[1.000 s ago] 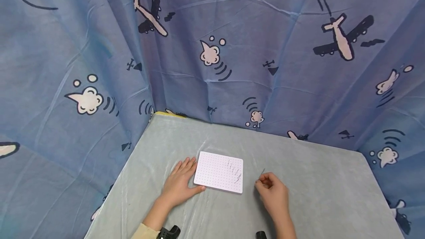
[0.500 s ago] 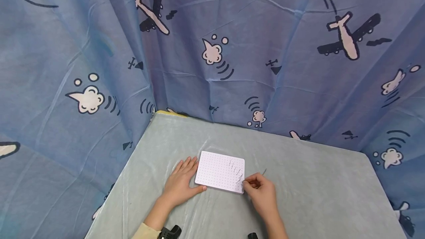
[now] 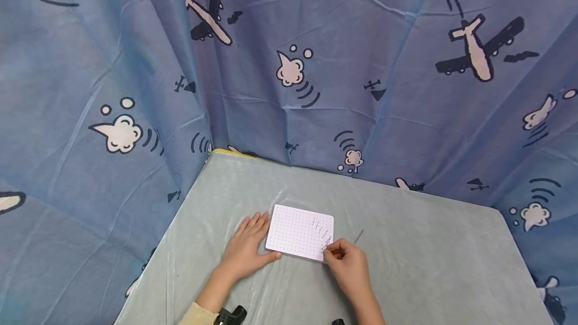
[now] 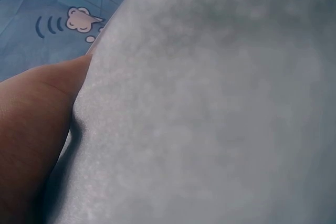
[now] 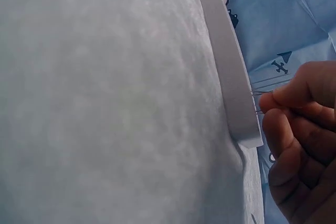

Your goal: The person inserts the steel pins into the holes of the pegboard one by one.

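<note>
A white board (image 3: 291,229) with a grid of small holes lies on the table in the head view. Several thin metal pins (image 3: 321,229) stand in its right part. My left hand (image 3: 247,248) lies flat at the board's left side, thumb along the near edge. Over the near right corner, my right hand (image 3: 351,267) pinches a thin pin between thumb and forefinger. In the right wrist view the pinching fingertips (image 5: 273,98) are right at the board's face, beside the standing pins; they mostly hide the held one. Another pin (image 3: 358,236) lies on the table beyond the right hand.
Grey-green cloth covers the table (image 3: 433,255). A blue curtain (image 3: 253,104) printed with planes and clouds hangs behind and at both sides. A yellow strip (image 3: 235,153) shows at the far left corner.
My right hand has moved left from the table beside the board to over its near right corner. The left hand stays in place. The view has shifted slightly.
</note>
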The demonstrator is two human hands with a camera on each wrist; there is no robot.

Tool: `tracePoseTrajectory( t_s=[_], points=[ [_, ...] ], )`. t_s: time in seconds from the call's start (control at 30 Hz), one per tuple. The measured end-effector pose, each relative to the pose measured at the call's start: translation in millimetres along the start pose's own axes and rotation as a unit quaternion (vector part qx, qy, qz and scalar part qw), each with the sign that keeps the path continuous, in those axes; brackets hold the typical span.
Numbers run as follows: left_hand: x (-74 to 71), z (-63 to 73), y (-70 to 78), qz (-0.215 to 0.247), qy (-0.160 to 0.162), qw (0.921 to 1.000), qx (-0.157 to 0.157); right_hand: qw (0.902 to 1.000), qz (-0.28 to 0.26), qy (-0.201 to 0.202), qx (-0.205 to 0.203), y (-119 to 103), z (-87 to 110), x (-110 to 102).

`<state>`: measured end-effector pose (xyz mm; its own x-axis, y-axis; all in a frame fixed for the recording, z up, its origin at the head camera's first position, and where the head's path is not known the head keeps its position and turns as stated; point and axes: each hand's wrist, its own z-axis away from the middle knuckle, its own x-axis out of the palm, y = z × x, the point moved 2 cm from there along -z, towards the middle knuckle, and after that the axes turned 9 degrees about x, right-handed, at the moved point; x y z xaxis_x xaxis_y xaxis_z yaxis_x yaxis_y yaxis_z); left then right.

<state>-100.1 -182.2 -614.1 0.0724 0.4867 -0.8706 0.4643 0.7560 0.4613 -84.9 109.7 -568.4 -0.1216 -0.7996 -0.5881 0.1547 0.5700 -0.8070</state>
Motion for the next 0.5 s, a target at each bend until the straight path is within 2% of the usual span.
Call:
tracePoseTrajectory(
  t_s=[0.2,0.5],
  points=[
    [-0.4,0.5,0.2,0.003,-0.002,1.0,-0.004,0.9997,0.011,0.004,-0.02,0.4,0.9,1.1],
    [0.0,-0.3,0.1,-0.001,-0.009,0.9999,-0.012,0.9962,0.066,0.014,-0.054,-1.4,2.5,4.8]
  ],
)
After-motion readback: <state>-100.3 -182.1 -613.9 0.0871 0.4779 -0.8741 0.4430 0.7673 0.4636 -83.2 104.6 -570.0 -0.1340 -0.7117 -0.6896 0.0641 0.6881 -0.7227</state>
